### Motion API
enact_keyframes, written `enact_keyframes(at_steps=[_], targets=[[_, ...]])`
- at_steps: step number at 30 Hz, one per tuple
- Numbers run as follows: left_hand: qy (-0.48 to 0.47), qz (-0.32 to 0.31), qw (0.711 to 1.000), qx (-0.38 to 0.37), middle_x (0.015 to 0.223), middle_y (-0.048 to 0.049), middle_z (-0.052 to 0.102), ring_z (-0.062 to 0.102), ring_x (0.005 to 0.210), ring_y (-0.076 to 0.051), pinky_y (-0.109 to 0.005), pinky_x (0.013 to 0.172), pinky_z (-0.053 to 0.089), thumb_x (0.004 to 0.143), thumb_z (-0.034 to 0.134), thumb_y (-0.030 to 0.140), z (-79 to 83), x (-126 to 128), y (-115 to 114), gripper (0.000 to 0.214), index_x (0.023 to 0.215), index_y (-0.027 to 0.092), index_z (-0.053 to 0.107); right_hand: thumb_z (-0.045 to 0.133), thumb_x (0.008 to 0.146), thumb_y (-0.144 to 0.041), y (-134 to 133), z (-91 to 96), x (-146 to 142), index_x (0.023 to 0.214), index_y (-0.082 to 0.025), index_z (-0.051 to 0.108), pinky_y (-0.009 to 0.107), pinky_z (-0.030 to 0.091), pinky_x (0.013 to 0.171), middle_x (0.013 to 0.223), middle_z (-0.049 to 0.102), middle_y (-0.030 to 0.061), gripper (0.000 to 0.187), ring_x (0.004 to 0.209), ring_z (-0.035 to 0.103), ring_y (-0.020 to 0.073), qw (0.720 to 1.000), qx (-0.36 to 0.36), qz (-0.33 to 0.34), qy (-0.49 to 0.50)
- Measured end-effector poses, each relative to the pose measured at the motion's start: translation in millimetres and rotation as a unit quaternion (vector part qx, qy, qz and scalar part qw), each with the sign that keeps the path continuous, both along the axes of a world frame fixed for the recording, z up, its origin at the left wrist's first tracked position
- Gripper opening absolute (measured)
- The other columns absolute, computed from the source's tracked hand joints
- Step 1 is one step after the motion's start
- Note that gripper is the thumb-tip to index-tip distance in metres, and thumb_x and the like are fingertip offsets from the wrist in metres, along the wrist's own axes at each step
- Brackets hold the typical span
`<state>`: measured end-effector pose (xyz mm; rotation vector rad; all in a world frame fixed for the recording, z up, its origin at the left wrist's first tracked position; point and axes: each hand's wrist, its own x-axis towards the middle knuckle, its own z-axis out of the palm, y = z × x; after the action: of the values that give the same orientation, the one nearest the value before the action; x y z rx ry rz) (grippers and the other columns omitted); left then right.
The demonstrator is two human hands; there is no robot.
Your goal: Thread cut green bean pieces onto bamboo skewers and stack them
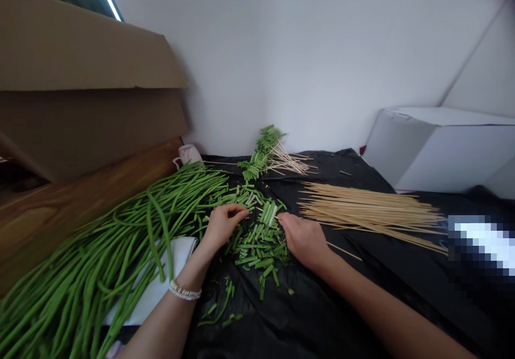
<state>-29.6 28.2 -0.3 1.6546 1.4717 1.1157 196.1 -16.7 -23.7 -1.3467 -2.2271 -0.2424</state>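
Note:
My left hand (222, 224) pinches with fingers together over a heap of short cut green bean pieces (257, 238) on black plastic sheeting (306, 305). My right hand (302, 237) is closed on a thin bamboo skewer (341, 250) that carries a row of bean pieces (269, 212) at its tip, just between both hands. What the left fingertips hold is too small to make out. A pearl bracelet (184, 291) circles my left wrist.
A big pile of long green beans (100, 262) lies left, partly over a white cloth (161, 284). Loose bamboo skewers (370, 211) lie right. Finished bean skewers (265, 152) rest by the wall. A cardboard box (80, 96), a wooden board (80, 198) and a white box (442, 144) border the area.

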Motion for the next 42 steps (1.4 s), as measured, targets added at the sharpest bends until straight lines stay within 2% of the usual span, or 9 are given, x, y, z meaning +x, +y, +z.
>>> enact_keyframes(at_steps=[2, 5, 8, 11, 17, 33, 38, 42], targets=[[-0.126, -0.002, 0.991, -0.051, 0.070, -0.0041, 0.071, 0.060, 0.066, -0.017, -0.027, 0.067, 0.045, 0.060, 0.080, 0.035, -0.4, 4.9, -0.9, 0.023, 0.073, 0.017, 0.075, 0.040, 0.092, -0.015, -0.4, 0.5, -0.3, 0.098, -0.018, 0.061, 0.026, 0.027, 0.056, 0.075, 0.065, 0.0009, 0.022, 0.063, 0.058, 0.0111, 1.000, -0.001, 0.001, 0.000], [-0.285, -0.024, 0.947, -0.147, 0.075, -0.0053, 0.072, 0.062, 0.067, -0.012, -0.023, 0.066, 0.049, 0.057, 0.084, 0.031, 0.8, 10.7, -3.7, 0.030, 0.079, 0.014, 0.074, 0.040, 0.092, -0.015, -0.8, 1.2, -0.6, 0.097, -0.018, 0.061, 0.026, 0.027, 0.056, 0.075, 0.065, 0.0011, 0.022, 0.063, 0.058, 0.0113, 1.000, -0.004, 0.003, 0.002], [-0.359, -0.039, 0.910, -0.205, 0.076, -0.0056, 0.072, 0.062, 0.066, -0.009, -0.016, 0.063, 0.049, 0.057, 0.085, 0.022, 4.0, 14.4, -6.7, 0.029, 0.081, 0.012, 0.073, 0.039, 0.093, -0.016, -1.0, 1.3, -0.7, 0.097, -0.018, 0.061, 0.026, 0.027, 0.057, 0.075, 0.065, 0.0014, 0.022, 0.064, 0.059, 0.0117, 1.000, -0.005, 0.007, 0.003], [-0.370, -0.044, 0.901, -0.223, 0.078, -0.0062, 0.072, 0.062, 0.063, -0.007, -0.013, 0.060, 0.050, 0.062, 0.083, 0.018, 6.4, 16.2, -8.3, 0.024, 0.083, 0.011, 0.073, 0.040, 0.092, -0.016, -1.0, 1.2, -0.7, 0.096, -0.018, 0.061, 0.027, 0.026, 0.056, 0.074, 0.064, 0.0009, 0.022, 0.062, 0.058, 0.0116, 1.000, -0.003, 0.007, -0.001], [-0.362, -0.061, 0.904, -0.219, 0.079, -0.0065, 0.072, 0.062, 0.065, -0.007, -0.014, 0.061, 0.050, 0.065, 0.081, 0.020, 3.6, 16.3, -7.8, 0.022, 0.084, 0.011, 0.073, 0.040, 0.091, -0.015, -0.8, 0.4, -0.6, 0.095, -0.018, 0.061, 0.027, 0.026, 0.055, 0.073, 0.064, 0.0012, 0.021, 0.061, 0.057, 0.0114, 1.000, 0.008, 0.012, -0.002], [-0.350, -0.066, 0.910, -0.212, 0.075, -0.0059, 0.072, 0.061, 0.064, -0.007, -0.015, 0.062, 0.049, 0.056, 0.086, 0.025, 5.1, 18.4, -9.8, 0.029, 0.080, 0.012, 0.075, 0.040, 0.090, -0.014, -1.6, -0.8, -1.1, 0.092, -0.019, 0.060, 0.028, 0.024, 0.056, 0.071, 0.062, -0.0001, 0.020, 0.060, 0.055, 0.0123, 1.000, 0.013, 0.008, -0.013], [-0.311, -0.078, 0.926, -0.201, 0.074, -0.0057, 0.072, 0.060, 0.061, -0.007, -0.015, 0.060, 0.047, 0.059, 0.084, 0.027, 1.3, 18.5, -9.2, 0.029, 0.081, 0.011, 0.075, 0.039, 0.090, -0.013, -2.7, -1.5, -1.8, 0.089, -0.019, 0.059, 0.029, 0.023, 0.055, 0.069, 0.061, -0.0005, 0.021, 0.057, 0.054, 0.0125, 1.000, 0.021, 0.007, -0.022], [-0.333, -0.073, 0.918, -0.202, 0.076, -0.0054, 0.072, 0.061, 0.062, -0.007, -0.015, 0.061, 0.048, 0.060, 0.084, 0.026, -1.3, 19.0, -8.0, 0.029, 0.082, 0.011, 0.074, 0.040, 0.090, -0.013, -2.2, -0.8, -2.0, 0.088, -0.020, 0.058, 0.029, 0.022, 0.054, 0.068, 0.061, -0.0005, 0.019, 0.056, 0.054, 0.0125, 1.000, 0.013, -0.001, -0.023]])
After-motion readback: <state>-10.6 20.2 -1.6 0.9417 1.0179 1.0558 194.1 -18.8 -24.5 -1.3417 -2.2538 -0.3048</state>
